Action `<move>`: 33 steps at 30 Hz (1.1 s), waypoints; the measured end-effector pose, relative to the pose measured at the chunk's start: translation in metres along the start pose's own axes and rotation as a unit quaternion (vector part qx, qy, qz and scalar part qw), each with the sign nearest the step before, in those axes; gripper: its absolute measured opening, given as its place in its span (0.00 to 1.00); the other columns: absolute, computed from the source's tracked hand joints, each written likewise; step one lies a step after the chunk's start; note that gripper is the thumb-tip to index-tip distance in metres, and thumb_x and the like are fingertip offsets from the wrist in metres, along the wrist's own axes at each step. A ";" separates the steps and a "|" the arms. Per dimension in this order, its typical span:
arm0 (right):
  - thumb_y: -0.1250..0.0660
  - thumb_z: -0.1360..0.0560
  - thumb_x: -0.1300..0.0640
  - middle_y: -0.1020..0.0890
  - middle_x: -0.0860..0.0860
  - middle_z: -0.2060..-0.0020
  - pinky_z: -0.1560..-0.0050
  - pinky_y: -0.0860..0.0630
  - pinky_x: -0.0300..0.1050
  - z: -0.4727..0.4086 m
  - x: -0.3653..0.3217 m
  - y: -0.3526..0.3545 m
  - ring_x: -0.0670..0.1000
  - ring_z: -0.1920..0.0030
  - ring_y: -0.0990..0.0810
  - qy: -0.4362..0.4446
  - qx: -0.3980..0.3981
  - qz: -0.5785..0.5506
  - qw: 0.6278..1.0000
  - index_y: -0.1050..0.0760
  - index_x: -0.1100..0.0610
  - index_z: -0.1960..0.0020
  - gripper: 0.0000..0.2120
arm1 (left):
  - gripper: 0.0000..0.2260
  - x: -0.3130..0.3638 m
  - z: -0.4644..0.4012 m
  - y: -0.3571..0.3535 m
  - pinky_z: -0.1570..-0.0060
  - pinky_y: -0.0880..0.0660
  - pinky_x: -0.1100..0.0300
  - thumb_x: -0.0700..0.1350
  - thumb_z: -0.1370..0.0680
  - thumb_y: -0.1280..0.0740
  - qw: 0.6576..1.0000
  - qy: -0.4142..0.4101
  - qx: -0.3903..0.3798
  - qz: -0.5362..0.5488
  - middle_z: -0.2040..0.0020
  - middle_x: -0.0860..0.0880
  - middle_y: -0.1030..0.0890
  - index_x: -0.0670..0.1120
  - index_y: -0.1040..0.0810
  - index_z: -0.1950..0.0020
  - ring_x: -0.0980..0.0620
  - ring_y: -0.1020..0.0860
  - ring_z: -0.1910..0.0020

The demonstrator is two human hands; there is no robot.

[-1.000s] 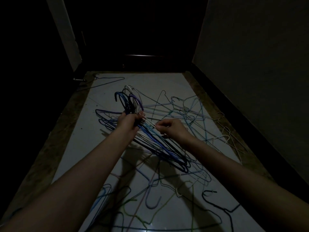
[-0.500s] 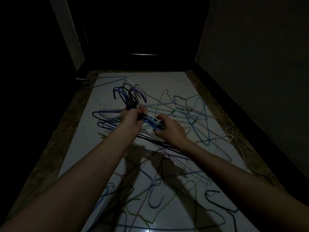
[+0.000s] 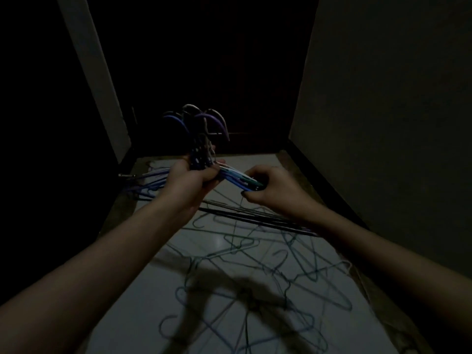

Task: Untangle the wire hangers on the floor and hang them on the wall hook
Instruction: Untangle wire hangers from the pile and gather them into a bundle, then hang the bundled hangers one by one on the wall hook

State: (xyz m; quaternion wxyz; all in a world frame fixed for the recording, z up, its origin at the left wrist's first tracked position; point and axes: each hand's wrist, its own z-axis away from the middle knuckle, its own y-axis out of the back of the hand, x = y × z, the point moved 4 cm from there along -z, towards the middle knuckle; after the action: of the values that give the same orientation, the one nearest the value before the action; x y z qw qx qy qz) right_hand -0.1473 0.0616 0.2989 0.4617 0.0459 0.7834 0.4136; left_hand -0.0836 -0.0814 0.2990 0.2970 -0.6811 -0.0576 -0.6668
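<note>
Wire: a gathered bundle of thin coated wire hangers [image 3: 201, 159], blue, purple, black and white, is being held up off the floor in front of the onlooker's position.
Hooks: the curved hook ends [image 3: 204, 121] of that bundle are standing upward, fanning out above the left hand against the dark doorway.
Left hand [image 3: 194, 178]: its fingers are curling tightly round the necks of the bundle, thumb side toward the camera, gripping all necks together.
Right hand [image 3: 270, 189]: its fingers are curling over the sloping blue and white shoulder wires [image 3: 238, 178] that are running out of the left fist, pinching them against the thumb; the fingertips themselves are too dim to separate.
Lower bars: a band of dark straight wires [image 3: 258, 217] is running from below the left wrist under the right forearm, hanging clear of the floor.
Left-side loops: purple shoulder wires [image 3: 150, 178] are projecting leftward behind the left hand.
Floor pile: a loose tangle of pale teal and grey wire hangers [image 3: 255, 254] is lying flat on the glossy white floor tile [image 3: 143, 310], below and between both forearms, overlapping one another.
Surroundings: a plain wall [image 3: 383, 123] is standing on the right, and a pale door frame [image 3: 94, 72] is rising on the left.
Lighting: the scene is dim; fine crossings in the pile cannot be told.
</note>
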 end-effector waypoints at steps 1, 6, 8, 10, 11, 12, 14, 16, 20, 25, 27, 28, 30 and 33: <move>0.28 0.31 0.61 0.18 0.49 0.57 0.53 0.23 0.42 -0.006 -0.016 0.015 0.46 0.56 0.20 0.004 -0.006 -0.005 1.000 0.21 0.54 0.49 0.11 | 0.15 0.021 0.002 -0.005 0.59 0.21 0.63 0.30 0.22 0.40 1.000 -0.004 0.000 -0.001 0.48 0.43 0.20 0.40 0.30 0.37 0.50 0.21 0.49; 0.28 0.30 0.61 0.18 0.47 0.56 0.54 0.21 0.39 -0.046 -0.110 0.102 0.44 0.56 0.19 0.015 -0.038 -0.039 0.998 0.22 0.53 0.47 0.12 | 0.13 0.147 0.009 -0.040 0.56 0.20 0.65 0.31 0.23 0.38 1.000 -0.020 0.001 0.001 0.48 0.43 0.20 0.42 0.28 0.40 0.50 0.20 0.48; 0.28 0.29 0.61 0.19 0.46 0.58 0.57 0.23 0.33 -0.061 -0.148 0.140 0.41 0.58 0.20 0.018 -0.056 -0.035 0.998 0.23 0.53 0.47 0.12 | 0.13 0.199 0.013 -0.058 0.58 0.20 0.65 0.32 0.23 0.38 1.000 -0.029 -0.001 0.001 0.48 0.44 0.20 0.42 0.28 0.40 0.51 0.20 0.51; 0.28 0.30 0.61 0.19 0.46 0.58 0.58 0.25 0.30 -0.075 -0.184 0.179 0.40 0.59 0.21 0.025 -0.062 -0.031 0.997 0.22 0.54 0.46 0.13 | 0.14 0.249 0.018 -0.077 0.57 0.20 0.65 0.32 0.23 0.38 0.999 -0.027 -0.010 0.018 0.48 0.44 0.19 0.44 0.28 0.39 0.52 0.19 0.51; 0.28 0.30 0.61 0.19 0.46 0.56 0.56 0.24 0.31 -0.081 -0.203 0.200 0.41 0.58 0.20 0.030 -0.064 -0.029 0.997 0.22 0.55 0.46 0.13 | 0.16 0.274 0.020 -0.086 0.55 0.21 0.65 0.31 0.23 0.39 0.999 -0.025 -0.016 0.027 0.47 0.44 0.19 0.45 0.28 0.38 0.52 0.19 0.49; 0.28 0.30 0.61 0.18 0.47 0.55 0.54 0.24 0.32 -0.087 -0.222 0.221 0.41 0.56 0.20 0.034 -0.066 -0.026 0.997 0.22 0.55 0.45 0.14 | 0.17 0.299 0.023 -0.097 0.52 0.21 0.63 0.31 0.23 0.39 0.999 -0.025 -0.022 0.034 0.47 0.44 0.19 0.45 0.28 0.37 0.52 0.20 0.47; 0.28 0.30 0.61 0.19 0.47 0.53 0.53 0.24 0.32 -0.099 -0.262 0.264 0.41 0.54 0.20 0.043 -0.074 -0.022 0.996 0.22 0.55 0.44 0.14 | 0.18 0.352 0.029 -0.116 0.49 0.22 0.62 0.31 0.23 0.39 0.998 -0.029 -0.029 0.049 0.46 0.44 0.19 0.45 0.28 0.36 0.51 0.20 0.45; 0.28 0.29 0.61 0.19 0.44 0.55 0.56 0.25 0.29 -0.112 -0.307 0.312 0.37 0.56 0.21 0.050 -0.078 -0.022 0.995 0.22 0.55 0.44 0.14 | 0.16 0.412 0.036 -0.137 0.50 0.21 0.62 0.31 0.24 0.38 0.997 -0.031 -0.037 0.062 0.47 0.44 0.18 0.46 0.26 0.39 0.51 0.20 0.45; 0.29 0.29 0.60 0.18 0.46 0.54 0.53 0.23 0.33 -0.137 -0.404 0.411 0.41 0.55 0.19 0.068 -0.074 -0.012 0.995 0.22 0.54 0.45 0.13 | 0.15 0.539 0.052 -0.178 0.55 0.20 0.63 0.31 0.24 0.38 0.994 -0.042 -0.058 0.086 0.46 0.42 0.18 0.45 0.26 0.41 0.50 0.19 0.47; 0.28 0.30 0.61 0.18 0.47 0.54 0.52 0.23 0.33 -0.143 -0.517 0.502 0.41 0.54 0.19 0.106 -0.083 -0.016 0.991 0.23 0.54 0.45 0.14 | 0.18 0.669 0.098 -0.220 0.48 0.22 0.58 0.28 0.24 0.42 0.987 -0.064 -0.033 0.144 0.45 0.41 0.19 0.45 0.28 0.39 0.48 0.21 0.43; 0.28 0.31 0.62 0.18 0.47 0.54 0.52 0.23 0.34 -0.139 -0.545 0.522 0.42 0.54 0.19 0.124 -0.083 -0.020 0.989 0.23 0.54 0.45 0.14 | 0.19 0.700 0.119 -0.232 0.49 0.22 0.58 0.27 0.24 0.43 0.984 -0.084 -0.020 0.155 0.47 0.42 0.18 0.45 0.29 0.39 0.49 0.20 0.46; 0.27 0.31 0.62 0.18 0.48 0.54 0.52 0.22 0.35 -0.135 -0.555 0.530 0.42 0.54 0.19 0.132 -0.083 -0.026 0.987 0.23 0.55 0.46 0.15 | 0.19 0.710 0.131 -0.237 0.49 0.23 0.58 0.27 0.24 0.43 0.983 -0.091 -0.015 0.160 0.48 0.43 0.18 0.46 0.29 0.39 0.50 0.20 0.47; 0.27 0.32 0.63 0.17 0.49 0.53 0.51 0.22 0.36 -0.125 -0.573 0.542 0.44 0.54 0.18 0.154 -0.082 -0.038 0.984 0.22 0.56 0.45 0.15 | 0.19 0.727 0.154 -0.243 0.50 0.24 0.59 0.27 0.24 0.43 0.981 -0.104 0.002 0.163 0.50 0.44 0.18 0.46 0.28 0.40 0.51 0.19 0.50; 0.27 0.32 0.64 0.17 0.49 0.53 0.49 0.22 0.37 -0.106 -0.605 0.550 0.44 0.53 0.18 0.188 -0.110 -0.058 0.974 0.22 0.56 0.45 0.16 | 0.20 0.749 0.194 -0.243 0.55 0.23 0.60 0.27 0.25 0.43 0.975 -0.120 0.023 0.187 0.50 0.43 0.17 0.46 0.28 0.39 0.50 0.18 0.50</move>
State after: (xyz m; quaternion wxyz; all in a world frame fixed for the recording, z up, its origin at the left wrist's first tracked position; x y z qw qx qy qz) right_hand -0.0541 0.0826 1.1180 0.3313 -0.1295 0.8073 0.4708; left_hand 0.0492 -0.0274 1.0973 0.4229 -0.7477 0.0206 -0.5115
